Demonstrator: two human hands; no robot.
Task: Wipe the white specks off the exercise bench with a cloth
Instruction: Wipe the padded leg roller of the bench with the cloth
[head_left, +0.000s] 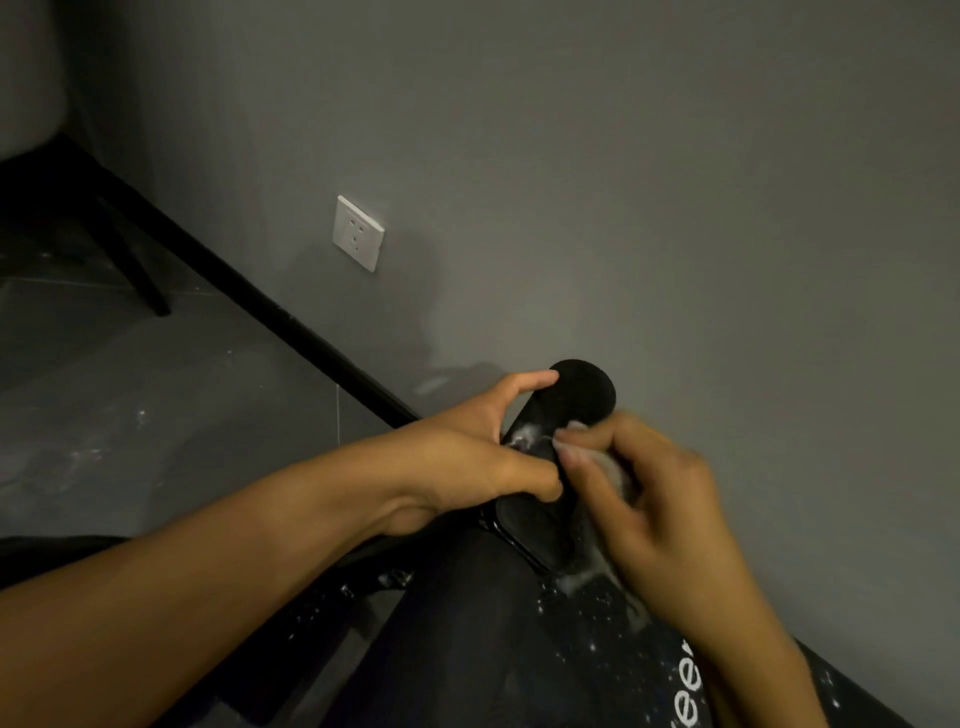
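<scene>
- Head view: the left hand (467, 457) grips the bench's black foam roller (582, 395), thumb on top and fingers curled under it.
- The right hand (665, 509) pinches a pale cloth (618, 475) in curled fingers and presses it to the roller's near side.
- My guess is the job is nowhere near half done: a white smear (524, 436) shows on the roller just beside the cloth, and the bench (493, 649) pad below is thick with specks (597, 603).
- The roller's far end looks clean.
- Hard to make out: the right hand and cloth are blurred, so the cloth's size and fold are unclear.
- A pale blur under the roller may be trailing cloth or residue; I cannot tell which.
- The pad is cut off at the bottom edge, and dim light hides its left side.
</scene>
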